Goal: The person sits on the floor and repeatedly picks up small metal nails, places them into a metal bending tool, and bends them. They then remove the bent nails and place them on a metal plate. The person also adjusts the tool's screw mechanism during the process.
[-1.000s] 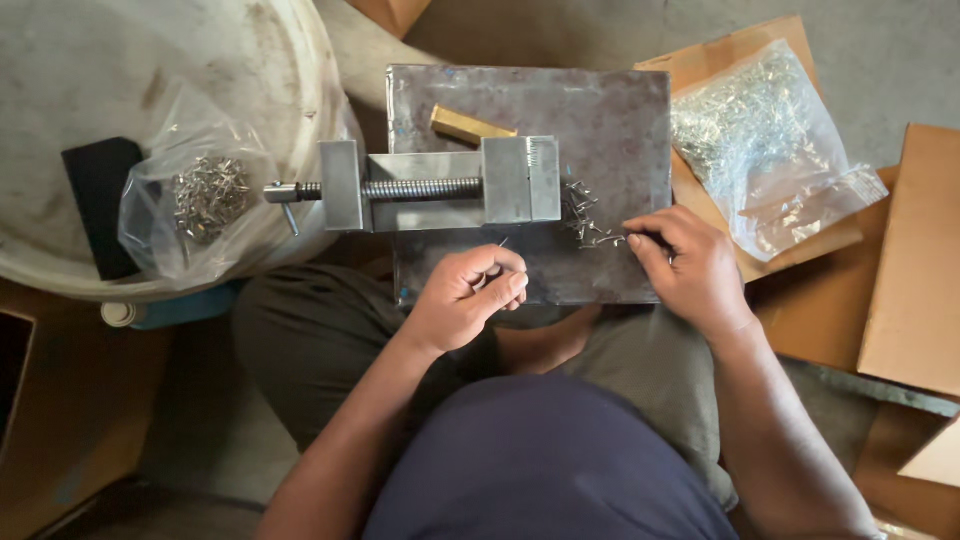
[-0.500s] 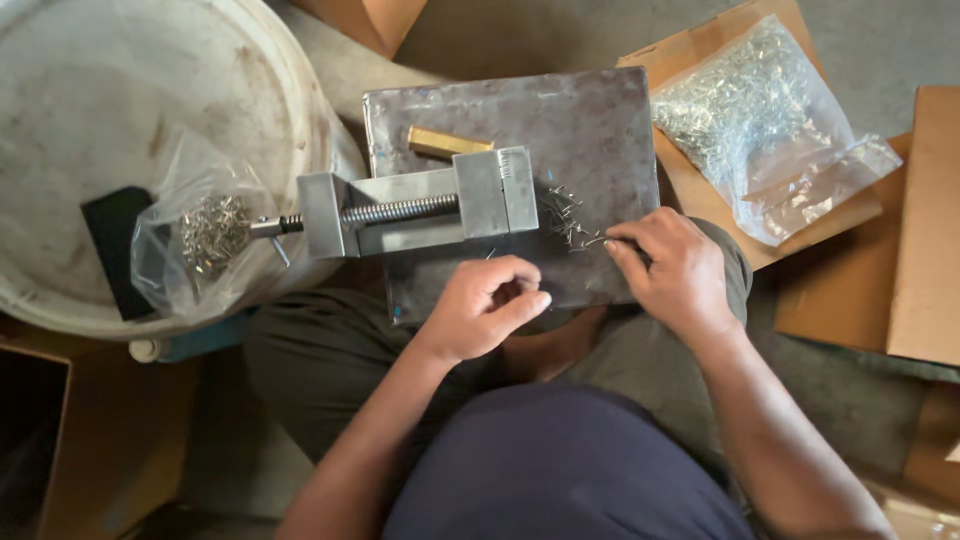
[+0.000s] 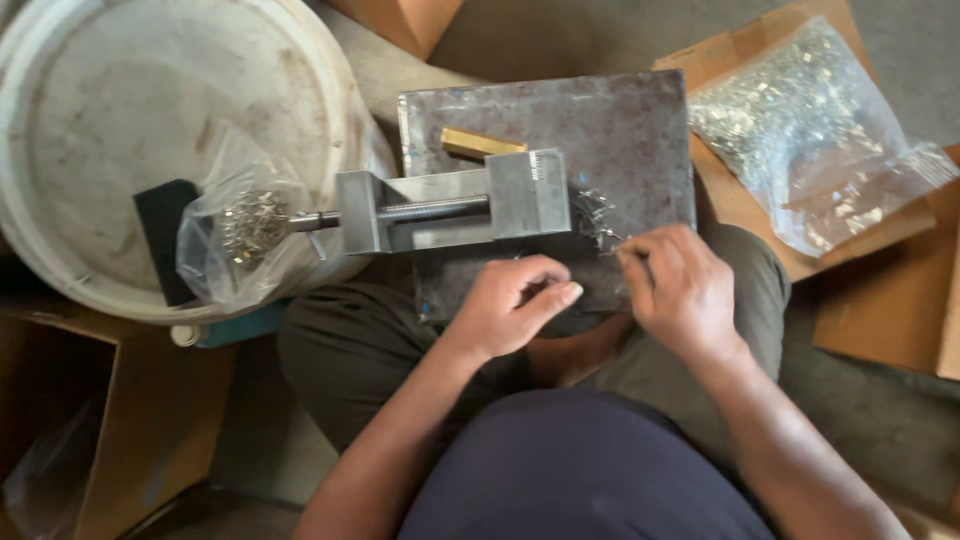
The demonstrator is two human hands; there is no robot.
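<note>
1. Picking one small metal piece cleanly from the pile of metal pieces (image 3: pixel 594 215) on the steel plate (image 3: pixel 640 130) likely calls for a light pinch, beside the vise (image 3: pixel 450 208).
2. Right hand (image 3: pixel 680 295) reaches the pile, fingers (image 3: pixel 628 255) nearly closed on something thin; what exactly, I cannot tell.
3. Left hand (image 3: pixel 515 305) hovers curled, thumb against forefinger; anything held is hidden.

Grey concrete floor (image 3: pixel 600 30), bare, daylight soft and even. Flattened cardboard sheets (image 3: pixel 880 320) on right, open cardboard box (image 3: pixel 130 420) lower left, another box corner (image 3: pixel 400 20) at top. Large white bucket (image 3: pixel 120 100), scuffed and dirty, upper left. No walls or windows in view
</note>
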